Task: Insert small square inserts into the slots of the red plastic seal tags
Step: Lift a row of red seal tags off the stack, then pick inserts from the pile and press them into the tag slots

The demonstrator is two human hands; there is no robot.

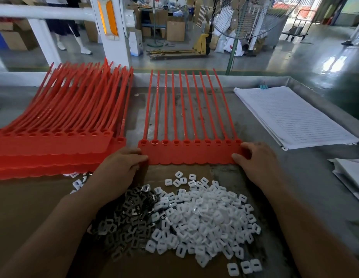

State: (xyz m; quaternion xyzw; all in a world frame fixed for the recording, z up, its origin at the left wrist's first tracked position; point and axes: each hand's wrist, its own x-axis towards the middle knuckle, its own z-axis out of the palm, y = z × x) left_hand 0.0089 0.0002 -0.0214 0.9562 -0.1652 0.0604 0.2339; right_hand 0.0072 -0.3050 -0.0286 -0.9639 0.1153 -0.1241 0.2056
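On table (254,137), red tag strip (190,154), ends pinched by left hand (118,169), right hand (256,165)

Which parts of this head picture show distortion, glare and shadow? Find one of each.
Head view: wide-angle distortion bends the white rail at upper left; glare whitens the floor at upper right; the left hand throws a soft shadow on the cardboard just below the tags; the far background looks slightly soft.

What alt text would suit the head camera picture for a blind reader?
A person's left hand and right hand hold the two ends of a flat red plastic strip of joined seal tags on a grey table. Small white square inserts lie heaped nearer, beside dark ones.
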